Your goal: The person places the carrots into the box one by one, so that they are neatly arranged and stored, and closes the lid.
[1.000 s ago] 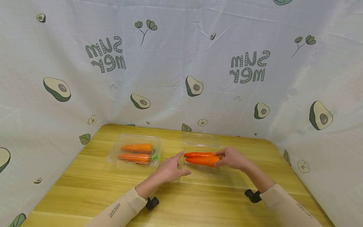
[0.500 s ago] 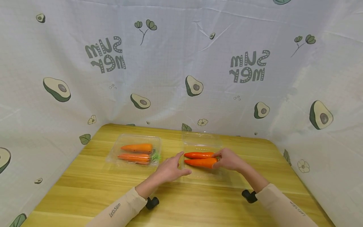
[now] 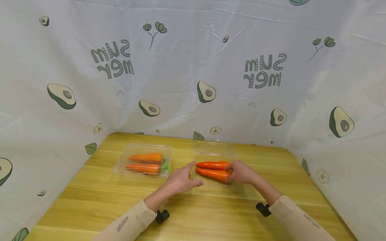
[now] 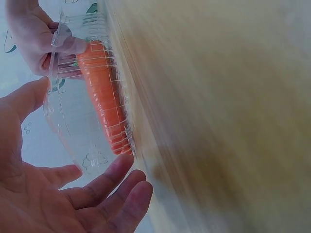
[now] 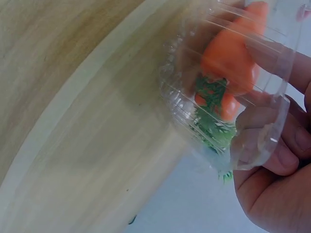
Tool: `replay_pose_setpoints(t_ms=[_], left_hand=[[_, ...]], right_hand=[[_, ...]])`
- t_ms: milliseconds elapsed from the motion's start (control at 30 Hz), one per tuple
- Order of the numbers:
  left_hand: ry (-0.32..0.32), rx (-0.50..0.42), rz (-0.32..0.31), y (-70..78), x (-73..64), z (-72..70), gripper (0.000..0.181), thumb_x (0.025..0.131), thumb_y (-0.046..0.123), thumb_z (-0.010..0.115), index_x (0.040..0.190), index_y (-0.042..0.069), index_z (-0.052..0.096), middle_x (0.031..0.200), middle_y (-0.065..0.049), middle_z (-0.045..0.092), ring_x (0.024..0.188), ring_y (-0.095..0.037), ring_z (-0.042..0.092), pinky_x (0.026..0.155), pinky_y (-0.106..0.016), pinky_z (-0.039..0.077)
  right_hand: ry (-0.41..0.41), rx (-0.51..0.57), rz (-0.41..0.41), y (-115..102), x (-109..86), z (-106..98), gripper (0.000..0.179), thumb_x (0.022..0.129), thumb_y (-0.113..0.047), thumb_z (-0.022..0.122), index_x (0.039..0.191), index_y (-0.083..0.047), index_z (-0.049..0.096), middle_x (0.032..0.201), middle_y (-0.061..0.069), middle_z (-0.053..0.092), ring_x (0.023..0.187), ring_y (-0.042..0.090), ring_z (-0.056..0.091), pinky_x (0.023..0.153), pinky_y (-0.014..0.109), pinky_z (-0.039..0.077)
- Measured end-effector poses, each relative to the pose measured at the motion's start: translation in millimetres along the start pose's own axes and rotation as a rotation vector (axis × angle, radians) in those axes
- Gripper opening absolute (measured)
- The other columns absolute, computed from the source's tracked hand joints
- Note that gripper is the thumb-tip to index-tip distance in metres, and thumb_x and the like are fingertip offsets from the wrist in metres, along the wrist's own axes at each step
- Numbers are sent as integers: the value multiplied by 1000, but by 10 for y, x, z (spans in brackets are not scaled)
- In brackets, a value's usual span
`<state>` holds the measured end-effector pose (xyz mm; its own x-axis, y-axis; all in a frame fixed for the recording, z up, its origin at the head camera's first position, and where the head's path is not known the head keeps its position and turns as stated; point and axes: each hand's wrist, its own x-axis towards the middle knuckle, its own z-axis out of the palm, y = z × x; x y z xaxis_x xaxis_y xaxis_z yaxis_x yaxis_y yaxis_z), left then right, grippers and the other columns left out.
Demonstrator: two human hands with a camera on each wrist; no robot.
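Observation:
Two orange carrots lie side by side in an open clear plastic clamshell box (image 3: 214,148), its lid tilted back. My right hand (image 3: 242,172) reaches into the box's right end and holds the thick end of the near carrot (image 3: 212,174), fingers also against the far carrot (image 3: 211,165). Green tops (image 5: 214,121) show through the plastic in the right wrist view. At the box's left end is my left hand (image 3: 181,180), thumb and fingers spread. In the left wrist view its fingertips (image 4: 125,161) are right at the box wall, with the carrot (image 4: 102,92) behind it.
A second clear box (image 3: 149,145), with its lid down over two carrots and a green top, stands on the left of the wooden table (image 3: 193,214). A white curtain (image 3: 181,67) printed with avocados hangs behind and at both sides.
My right hand has shifted slightly left and toward me. The near carrot's thick end has swung toward me, leaving the two carrots spread apart there. My left hand stays in place.

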<state>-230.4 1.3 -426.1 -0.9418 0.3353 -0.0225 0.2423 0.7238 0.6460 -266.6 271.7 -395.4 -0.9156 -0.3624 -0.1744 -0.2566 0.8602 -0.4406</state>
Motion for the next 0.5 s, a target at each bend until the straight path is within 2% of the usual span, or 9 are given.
replay_pose_setpoints(t_ms=[133, 300, 400, 500], left_hand=[[-1, 2, -1, 11, 0, -1, 90, 87, 56, 72, 159, 21, 33, 99, -4, 65, 75, -16, 57, 55, -35, 43], [-2, 4, 2, 20, -1, -3, 90, 87, 56, 73, 158, 20, 33, 105, -6, 67, 86, -20, 62, 60, -37, 46], [-2, -3, 4, 18, -5, -5, 89, 88, 58, 71, 158, 19, 33, 124, -12, 66, 109, -30, 64, 78, -47, 53], [2, -20, -3, 18, -5, -23, 88, 89, 60, 68, 158, 20, 33, 146, -17, 54, 133, -39, 52, 99, -58, 46]], right_hand=[[9, -10, 19, -11, -16, 19, 44, 77, -5, 77, 118, 7, 71, 62, -4, 30, 56, 13, 27, 62, 30, 34], [18, -27, 30, -32, -46, 13, 45, 76, -6, 77, 119, 5, 71, 75, 1, 54, 62, 15, 38, 67, 33, 39], [25, -34, 25, -38, -67, -1, 45, 76, -9, 80, 119, 4, 72, 91, 6, 66, 69, 16, 46, 67, 33, 42], [41, -41, 20, -34, -72, -33, 44, 76, -11, 82, 117, 1, 73, 84, 4, 65, 67, 16, 46, 61, 31, 40]])
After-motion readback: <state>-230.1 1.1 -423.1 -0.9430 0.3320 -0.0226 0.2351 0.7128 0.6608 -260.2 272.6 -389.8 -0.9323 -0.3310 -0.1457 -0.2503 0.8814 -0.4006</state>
